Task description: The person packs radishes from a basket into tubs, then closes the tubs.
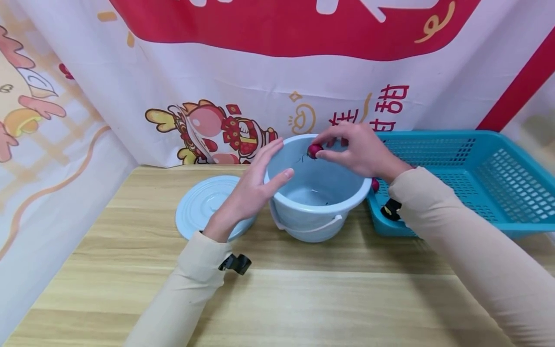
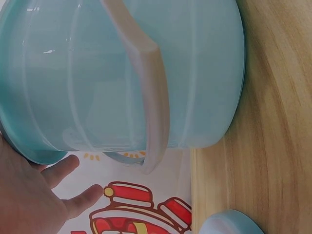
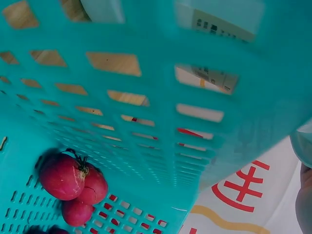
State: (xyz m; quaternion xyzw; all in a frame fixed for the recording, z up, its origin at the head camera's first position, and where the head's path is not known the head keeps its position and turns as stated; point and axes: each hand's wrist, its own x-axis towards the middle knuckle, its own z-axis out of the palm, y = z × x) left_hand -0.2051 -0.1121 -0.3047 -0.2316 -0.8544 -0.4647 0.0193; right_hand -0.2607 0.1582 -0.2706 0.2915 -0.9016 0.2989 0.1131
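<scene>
While braced flat against the outer wall of the pale blue bucket [image 1: 315, 193], left hand [image 1: 253, 190] kept fingers straight and relaxed, thumb hooked over the rim, gripping nothing. Over the bucket's open mouth, near the far rim, right hand [image 1: 360, 149] pinched a small red radish [image 1: 314, 150] between thumb and fingertips, with a thin dark root trailing from it down into the bucket. Stood upright on the wooden worktop [image 1: 303, 299], bucket with its whitish handle [image 2: 151, 92] folded down against the side. Lay flat on the worktop just left of the bucket, partly under the left wrist, a matching pale blue lid [image 1: 204, 205]. Sat just to the right of the bucket, seemingly touching it, a teal slotted basket [image 1: 477, 164], with one more radish showing at its near left corner beside the right forearm. Seen from the right wrist, a small cluster of red radishes [image 3: 73, 183] resting against the basket's perforated floor. Hung behind everything, a white and red printed cloth backdrop [image 1: 243, 82] with a cartoon figure
</scene>
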